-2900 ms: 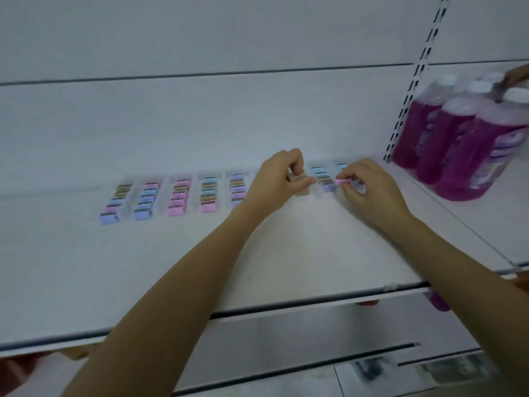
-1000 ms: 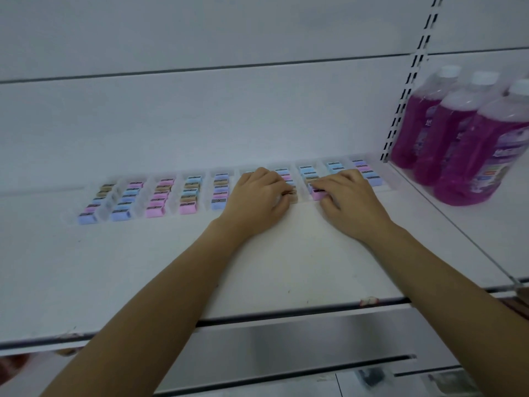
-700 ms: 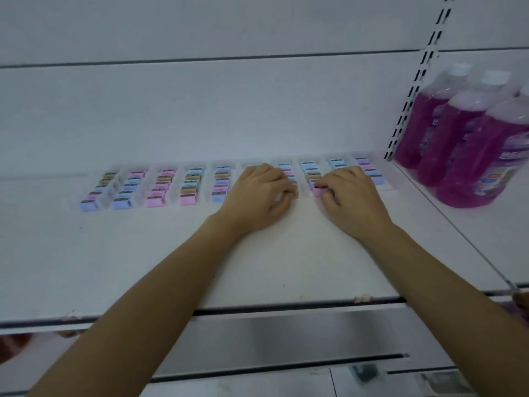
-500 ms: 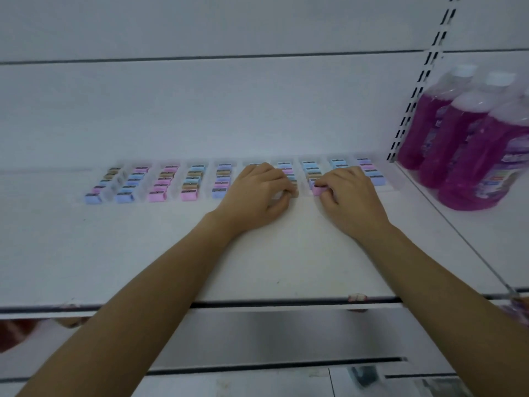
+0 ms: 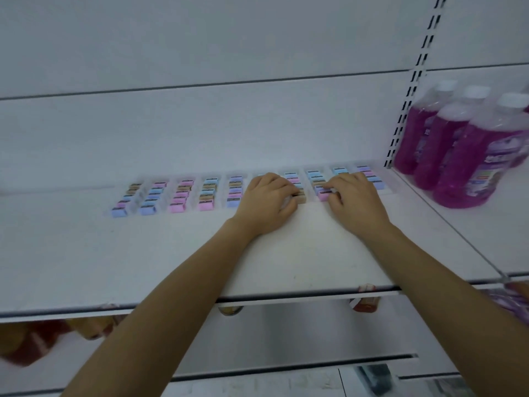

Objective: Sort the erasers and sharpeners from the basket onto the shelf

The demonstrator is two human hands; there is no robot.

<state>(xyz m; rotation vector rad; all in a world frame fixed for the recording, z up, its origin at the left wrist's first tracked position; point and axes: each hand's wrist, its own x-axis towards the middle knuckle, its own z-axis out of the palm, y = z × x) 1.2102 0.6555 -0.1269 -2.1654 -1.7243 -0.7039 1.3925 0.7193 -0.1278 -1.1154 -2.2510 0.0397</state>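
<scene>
Head view: pinching pink eraser (image 5: pixel 323 196) with right hand (image 5: pixel 355 200), curling left hand (image 5: pixel 266 202) round tan eraser (image 5: pixel 301 198), both left of purple bottles (image 5: pixel 458 156) on shelf (image 5: pixel 171 253). Slide each flush with the others, gently.

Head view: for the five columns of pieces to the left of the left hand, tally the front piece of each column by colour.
Blue front pieces: 3
Pink front pieces: 2
Total: 5
</scene>
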